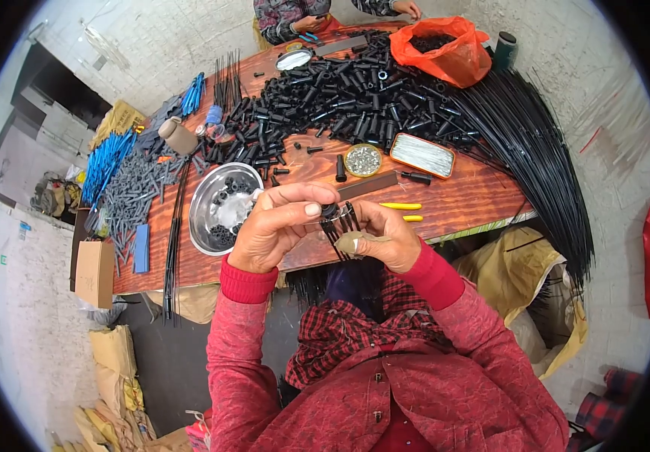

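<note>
Just past the table's near edge, both hands are raised together over my lap. The thumb and fingers of my left hand (pixel 283 226) pinch a small black round hub (pixel 329 210). My right hand (pixel 385 235) grips several thin black ribs (pixel 350 216) that meet the hub and hang below it; fine wire shows near their tops. A tan wrap (pixel 357 242) covers my right thumb. Behind my left hand stands a steel bowl (pixel 196 226) with black rings and something whitish in it. Yellow-handled pliers (pixel 402 206) lie beyond my right hand.
A heap of black plastic tubes (pixel 325 98) covers the table's far half. Nearer lie a tin of thin wires (pixel 424 156) and a round tin of small metal pieces (pixel 363 160). Long black rods (pixel 540 143) overhang the right edge. Grey pieces (pixel 140 177) lie left. Another person (pixel 295 19) sits opposite.
</note>
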Motion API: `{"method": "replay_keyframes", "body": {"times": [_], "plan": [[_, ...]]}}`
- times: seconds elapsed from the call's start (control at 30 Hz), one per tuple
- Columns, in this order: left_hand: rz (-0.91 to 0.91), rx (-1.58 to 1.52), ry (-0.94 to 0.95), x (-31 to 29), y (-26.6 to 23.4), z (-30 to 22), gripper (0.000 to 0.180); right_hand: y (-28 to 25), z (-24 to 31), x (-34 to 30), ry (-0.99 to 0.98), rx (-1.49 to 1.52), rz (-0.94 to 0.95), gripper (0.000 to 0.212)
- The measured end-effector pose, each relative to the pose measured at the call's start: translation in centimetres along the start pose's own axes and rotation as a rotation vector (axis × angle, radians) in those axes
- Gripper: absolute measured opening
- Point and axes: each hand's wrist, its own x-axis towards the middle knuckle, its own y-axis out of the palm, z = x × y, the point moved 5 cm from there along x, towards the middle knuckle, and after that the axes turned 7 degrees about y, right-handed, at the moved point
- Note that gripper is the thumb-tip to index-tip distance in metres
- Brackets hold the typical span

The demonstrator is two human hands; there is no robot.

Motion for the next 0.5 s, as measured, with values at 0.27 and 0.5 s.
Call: {"method": "replay_keyframes", "body": {"times": [0.27, 0.5], "plan": [[0.004, -0.014, -0.028, 0.04, 0.25, -0.09, 0.018, 0.34, 0.07, 0.0, 0.02, 0.003, 0.024, 0.036], [-0.009, 0.09, 0.062, -0.11, 0.5, -0.34, 0.018, 0.3, -0.07, 0.06, 0.016, 0.006, 0.017, 0.037]]}}
